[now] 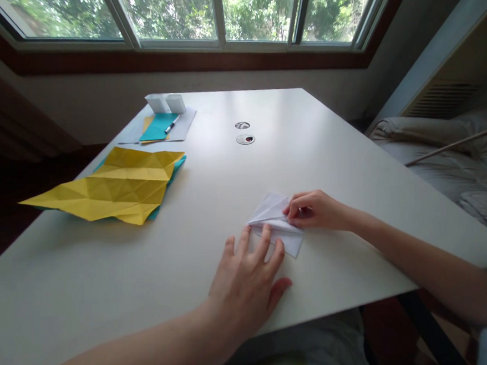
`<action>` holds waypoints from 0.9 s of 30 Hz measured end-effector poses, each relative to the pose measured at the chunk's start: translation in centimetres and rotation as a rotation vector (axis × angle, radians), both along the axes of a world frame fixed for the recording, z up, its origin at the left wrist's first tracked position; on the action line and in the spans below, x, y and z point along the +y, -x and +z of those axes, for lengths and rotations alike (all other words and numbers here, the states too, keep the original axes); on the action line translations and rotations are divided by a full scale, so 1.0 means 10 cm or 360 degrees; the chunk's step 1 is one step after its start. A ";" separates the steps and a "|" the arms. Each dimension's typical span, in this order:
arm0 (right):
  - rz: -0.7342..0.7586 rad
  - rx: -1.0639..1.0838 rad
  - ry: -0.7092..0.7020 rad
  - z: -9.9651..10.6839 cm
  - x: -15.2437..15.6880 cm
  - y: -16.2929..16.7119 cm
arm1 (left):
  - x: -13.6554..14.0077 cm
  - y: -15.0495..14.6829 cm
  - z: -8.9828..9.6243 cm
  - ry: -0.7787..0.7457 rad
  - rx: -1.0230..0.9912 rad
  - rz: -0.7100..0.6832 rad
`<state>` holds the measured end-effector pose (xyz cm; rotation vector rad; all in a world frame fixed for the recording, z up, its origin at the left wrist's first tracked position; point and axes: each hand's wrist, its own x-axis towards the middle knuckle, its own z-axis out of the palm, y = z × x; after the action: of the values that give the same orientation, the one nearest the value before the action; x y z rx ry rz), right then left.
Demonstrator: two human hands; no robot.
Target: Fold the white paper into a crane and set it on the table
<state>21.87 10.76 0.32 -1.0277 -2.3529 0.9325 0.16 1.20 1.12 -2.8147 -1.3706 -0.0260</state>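
Observation:
A small folded sheet of white paper (275, 208) lies on the table near its front edge, with creases and flaps across it. My left hand (250, 276) is spread, its fingertips resting on the paper's near left side and its thumb out over the table. From the right, my right hand (314, 210) pinches a flap of the same paper between thumb and fingers. The exact edge in that pinch is partly hidden by the fingers.
Creased yellow paper (118, 185) lies over teal paper (158, 212) on the left of the white table (209, 168). Farther back are two small white paper boxes (166, 103), a teal sheet (158, 127) and a pen (171, 125). Two round fittings (245, 139) sit mid-table.

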 end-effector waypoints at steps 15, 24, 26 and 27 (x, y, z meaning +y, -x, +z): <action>0.0015 0.0015 -0.0068 -0.06 0.03 -0.01 | 0.01 0.01 -0.09 -0.0076 -0.0057 -0.0057; 0.0001 0.0047 -0.0022 -0.08 0.03 -0.02 | 0.02 0.03 -0.16 -0.0043 -0.0073 -0.0088; 0.0024 0.0047 -0.0025 -0.08 0.04 -0.03 | 0.02 0.04 -0.16 -0.0027 -0.0076 -0.0088; 0.0034 0.0044 -0.0028 -0.08 0.04 -0.03 | 0.02 0.04 -0.16 -0.0019 -0.0078 -0.0086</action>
<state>22.13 11.16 -0.51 -0.9786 -2.3494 0.9259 -0.22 1.43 -0.45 -2.8590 -1.2989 -0.1035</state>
